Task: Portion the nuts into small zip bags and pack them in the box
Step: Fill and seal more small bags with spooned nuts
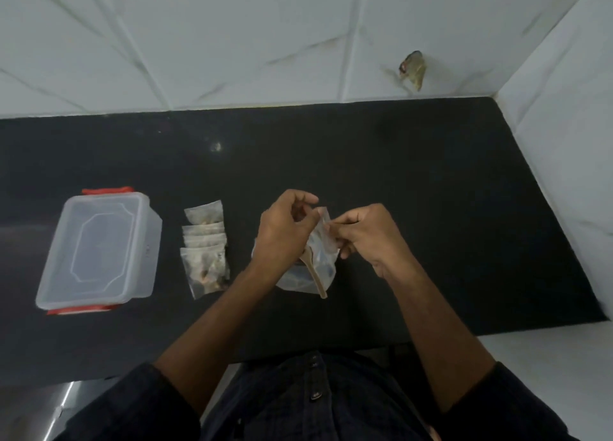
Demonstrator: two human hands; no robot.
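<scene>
Hands point(318, 231) pinching zip bag point(323, 238)

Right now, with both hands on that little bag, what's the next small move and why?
Probably pull the mouth of the small zip bag open. The left hand and right hand each pinch its top edge, and it looks empty, while the filled bags already lie beside the closed box. A spoon handle sticks out of what seems to be a larger bag underneath, ready for scooping.
</scene>
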